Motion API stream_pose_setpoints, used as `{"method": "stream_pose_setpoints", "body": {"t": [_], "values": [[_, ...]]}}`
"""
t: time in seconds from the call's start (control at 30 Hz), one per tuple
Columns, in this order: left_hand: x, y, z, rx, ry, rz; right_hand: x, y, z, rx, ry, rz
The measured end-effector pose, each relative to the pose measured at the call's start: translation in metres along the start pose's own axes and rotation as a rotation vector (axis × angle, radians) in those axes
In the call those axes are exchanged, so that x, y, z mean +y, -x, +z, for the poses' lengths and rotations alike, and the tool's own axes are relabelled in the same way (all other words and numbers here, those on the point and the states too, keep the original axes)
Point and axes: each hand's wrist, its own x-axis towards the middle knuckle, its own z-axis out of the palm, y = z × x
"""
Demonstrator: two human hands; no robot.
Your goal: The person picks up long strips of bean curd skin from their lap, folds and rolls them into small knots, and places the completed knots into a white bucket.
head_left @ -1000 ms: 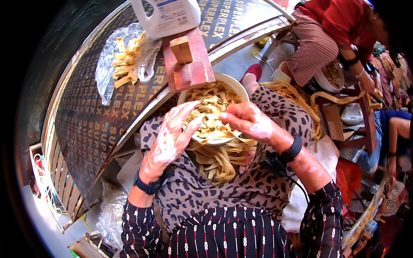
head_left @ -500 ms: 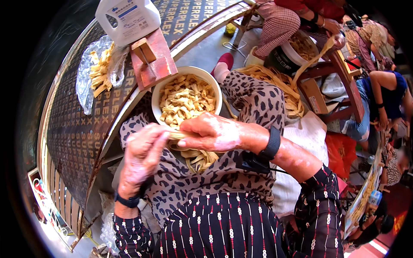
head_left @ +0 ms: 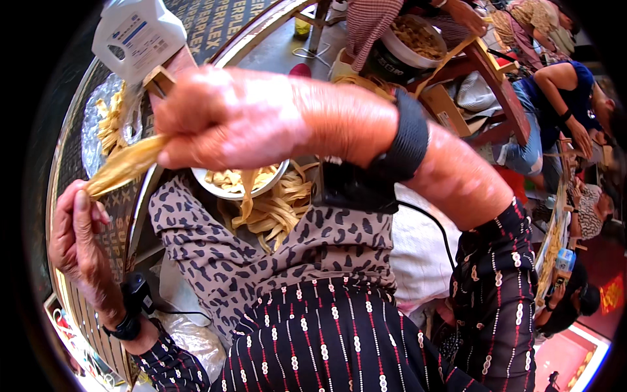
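A flat, pale yellow strip (head_left: 124, 168), fibrous-looking, is stretched slantwise between my hands at the left. My left hand (head_left: 81, 245) pinches its lower end between thumb and fingers. The upper end runs into my closed right hand (head_left: 215, 121), raised over my lap. Beneath the right wrist stands a white tub (head_left: 261, 191) of short, folded pieces (head_left: 222, 178), partly hidden by the hand. Long loose strips (head_left: 284, 212) of the same stuff lie against the tub's near side, one hanging over its rim.
At the left, a dark printed board table (head_left: 85, 215) carries a white jug (head_left: 140, 42) and a clear plastic bag (head_left: 91, 140) with pale pieces (head_left: 110, 124). A wooden block (head_left: 159, 81) stands by my right fist. A co-worker's hand (head_left: 467, 16) is near another bucket (head_left: 379, 60).
My hands, close together over the tub before, have moved left and apart, the right one higher. A longer stretch of strip now shows between them. The whole view has shifted.
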Motion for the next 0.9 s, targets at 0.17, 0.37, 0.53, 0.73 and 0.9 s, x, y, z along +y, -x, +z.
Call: {"method": "stream_pose_setpoints", "body": {"t": [0.17, 0.37, 0.53, 0.73, 0.9], "values": [[0.000, -0.029, -0.013, -0.013, -0.073, 0.209, -0.046, -0.005, -0.048, -0.087, 0.087, 0.229], [0.068, -0.029, 0.044, -0.033, -0.618, 0.280, -0.035, 0.003, -0.042, -0.166, 0.100, 0.121], [0.045, 0.020, 0.088, -0.578, -0.342, 0.318, 0.019, 0.045, 0.032, -0.038, -0.127, 0.057], [0.031, 0.047, 0.075, -0.874, -0.248, 0.228, 0.009, 0.066, 0.056, -0.273, -0.254, 0.236], [0.014, 0.042, 0.047, -0.946, -0.124, 0.016, 0.016, 0.067, 0.058, -0.219, -0.215, 0.209]]}}
